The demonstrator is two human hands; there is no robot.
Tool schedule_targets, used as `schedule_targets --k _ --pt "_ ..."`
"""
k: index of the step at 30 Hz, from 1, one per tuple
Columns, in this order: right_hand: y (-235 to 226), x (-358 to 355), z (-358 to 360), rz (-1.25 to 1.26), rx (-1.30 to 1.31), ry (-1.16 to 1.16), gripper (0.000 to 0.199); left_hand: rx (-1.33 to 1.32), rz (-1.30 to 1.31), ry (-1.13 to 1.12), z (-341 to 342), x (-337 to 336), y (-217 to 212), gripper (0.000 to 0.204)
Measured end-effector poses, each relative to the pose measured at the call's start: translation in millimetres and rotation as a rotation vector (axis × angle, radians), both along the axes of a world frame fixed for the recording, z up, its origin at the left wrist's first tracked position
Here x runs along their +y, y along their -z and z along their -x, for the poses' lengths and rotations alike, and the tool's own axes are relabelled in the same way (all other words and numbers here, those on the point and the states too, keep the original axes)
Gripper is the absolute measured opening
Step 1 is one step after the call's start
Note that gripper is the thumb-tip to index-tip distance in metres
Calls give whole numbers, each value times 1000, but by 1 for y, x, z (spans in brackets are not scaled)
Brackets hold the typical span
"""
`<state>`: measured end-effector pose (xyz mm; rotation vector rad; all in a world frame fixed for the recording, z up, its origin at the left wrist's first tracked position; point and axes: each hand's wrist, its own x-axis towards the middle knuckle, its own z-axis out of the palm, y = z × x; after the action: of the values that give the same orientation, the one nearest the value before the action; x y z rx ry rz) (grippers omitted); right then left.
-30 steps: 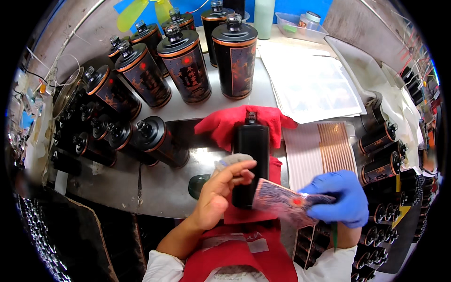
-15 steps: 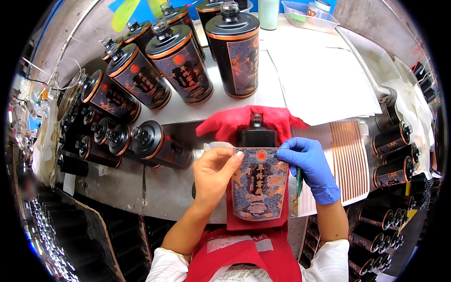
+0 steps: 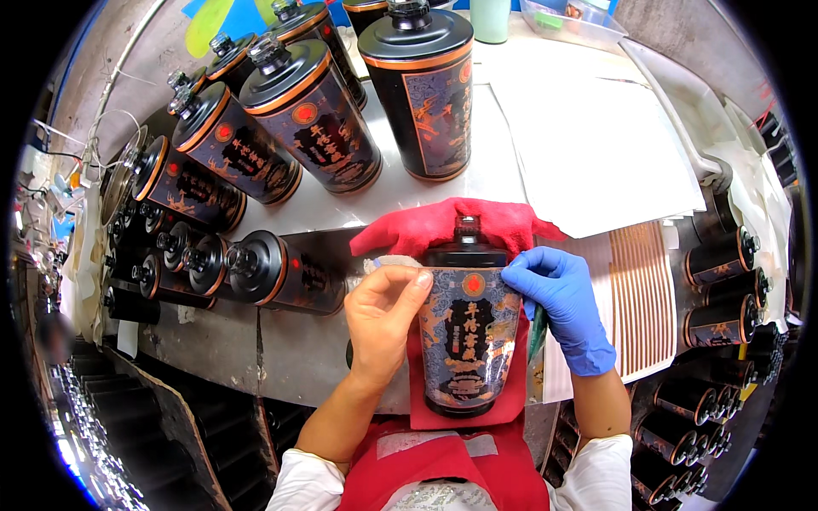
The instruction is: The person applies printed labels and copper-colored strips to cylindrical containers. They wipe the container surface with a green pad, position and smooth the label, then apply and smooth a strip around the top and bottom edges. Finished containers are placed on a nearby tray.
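- "Count?"
- "One label [image 3: 469,341], over one black bottle [image 3: 466,255] on red cloth [image 3: 417,232]; left hand [image 3: 380,319], gloved right hand [image 3: 561,302]: fingers [image 3: 417,291] clamped on label's upper corners"
- "Room?"
- "Bare counter [image 3: 302,358] leftward, to its edge"

A pale green cylinder [image 3: 490,21] stands beside a clear plastic tub [image 3: 592,31].

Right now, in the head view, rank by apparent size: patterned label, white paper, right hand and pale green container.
Largest to smallest:
white paper
patterned label
right hand
pale green container, cut off at the top
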<state>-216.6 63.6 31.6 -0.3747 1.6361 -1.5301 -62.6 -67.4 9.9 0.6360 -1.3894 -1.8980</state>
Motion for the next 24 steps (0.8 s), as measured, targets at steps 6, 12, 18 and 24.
schedule_targets --k 6,12,18,24 --pt "11 -1 1 -2 -21 42 14 -2 -59 -3 1 -1 5 8" --pt "29 25 -8 61 112 277 22 -114 227 -126 -11 0 23 32" --pt "21 59 -52 -2 384 16 71 -164 720 286 -39 8 22 64" --pt "22 53 -64 -84 723 -307 79 -96 464 461 -35 24 34 72"
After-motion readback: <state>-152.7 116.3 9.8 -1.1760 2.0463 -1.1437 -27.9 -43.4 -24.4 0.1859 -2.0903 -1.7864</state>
